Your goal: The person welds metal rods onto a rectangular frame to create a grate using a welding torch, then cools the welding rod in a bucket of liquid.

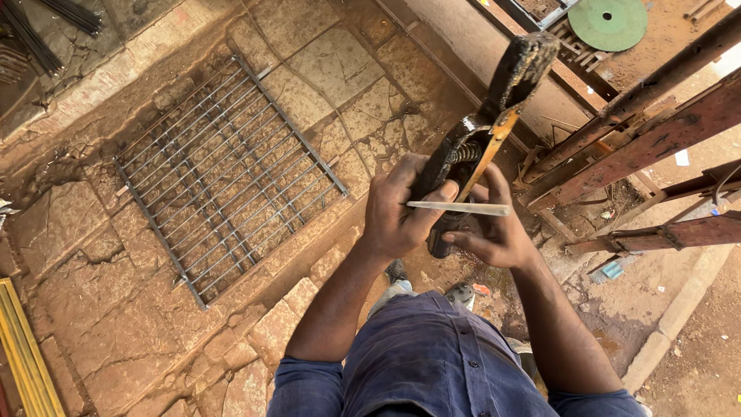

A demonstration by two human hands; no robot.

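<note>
Left hand (397, 212) is closed around the black, grimy spring-loaded electrode holder (482, 127), thumb pinning a thin pale welding rod (463, 208) across it. Right hand (494, 232) pinches the rod beneath the clamp. A grey steel grille (224, 174) lies on cracked stone paving (108, 301) below.

Out to the left of my left hand (397, 212) the air is open above the stone floor (93, 293) and the flat metal grille (228, 174), while rusty steel beams (656, 139) crowd close on the right of my right hand (494, 232).
</note>
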